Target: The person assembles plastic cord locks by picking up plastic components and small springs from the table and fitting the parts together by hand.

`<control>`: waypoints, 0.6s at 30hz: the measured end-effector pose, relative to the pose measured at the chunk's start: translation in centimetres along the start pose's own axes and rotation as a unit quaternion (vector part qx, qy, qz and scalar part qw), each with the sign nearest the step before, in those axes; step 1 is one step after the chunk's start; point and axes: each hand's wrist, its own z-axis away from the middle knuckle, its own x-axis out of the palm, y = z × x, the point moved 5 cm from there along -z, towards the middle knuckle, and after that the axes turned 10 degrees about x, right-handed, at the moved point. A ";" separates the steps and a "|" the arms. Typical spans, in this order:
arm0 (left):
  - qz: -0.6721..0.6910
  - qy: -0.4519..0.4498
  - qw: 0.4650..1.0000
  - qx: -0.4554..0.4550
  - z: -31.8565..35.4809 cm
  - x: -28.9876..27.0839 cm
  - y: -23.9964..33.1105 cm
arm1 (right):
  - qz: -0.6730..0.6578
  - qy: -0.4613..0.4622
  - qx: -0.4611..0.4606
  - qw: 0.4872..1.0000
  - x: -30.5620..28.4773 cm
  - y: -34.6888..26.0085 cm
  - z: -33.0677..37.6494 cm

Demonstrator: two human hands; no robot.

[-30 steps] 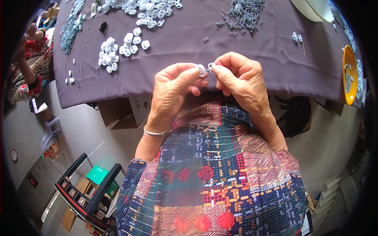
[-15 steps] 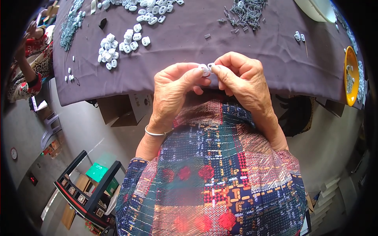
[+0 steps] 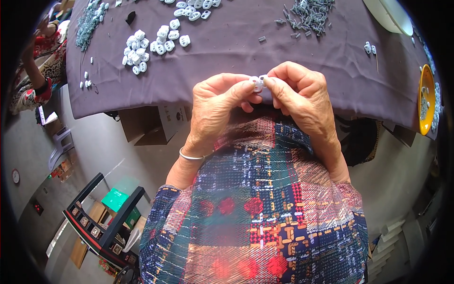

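Note:
My left hand (image 3: 220,97) pinches a white plastic cord-lock piece (image 3: 256,84) with holes between thumb and index finger, just beyond the table's near edge. Fingertip to fingertip with it, my right hand (image 3: 302,94) grips a second small white piece (image 3: 263,81). The two pieces touch or nearly touch; the fingertips hide where they meet. Left of my hands lies a cluster of white two-hole cord locks (image 3: 136,53). Another small group (image 3: 169,39) sits beside it.
Farther back are more cord locks (image 3: 194,10), a heap of small grey springs (image 3: 309,20) and bluish translucent bits (image 3: 89,28). On the right are a white bowl (image 3: 402,21), two loose pieces (image 3: 370,48) and a yellow plate (image 3: 421,124). Another person's arm (image 3: 35,71) shows at far left.
The whole view has shifted slightly, so table and hands appear farther right. Both hands keep their pinch on the white pieces, with little visible finger movement.

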 end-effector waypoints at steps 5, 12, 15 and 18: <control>0.013 -0.011 1.000 0.004 -0.1 -0.4 -0.4 | -0.014 -0.012 -0.002 1.000 0.2 -0.1 0.1; 0.026 -0.020 0.999 -0.001 0.0 -0.4 -0.3 | 0.005 -0.015 0.012 1.000 0.2 0.0 0.1; 0.026 -0.020 0.999 0.001 0.0 -0.4 -0.3 | 0.002 -0.018 0.014 1.000 0.3 -0.2 0.1; 0.018 -0.018 1.000 0.012 0.0 -0.4 -0.4 | -0.001 -0.021 0.017 1.000 0.3 -0.2 0.1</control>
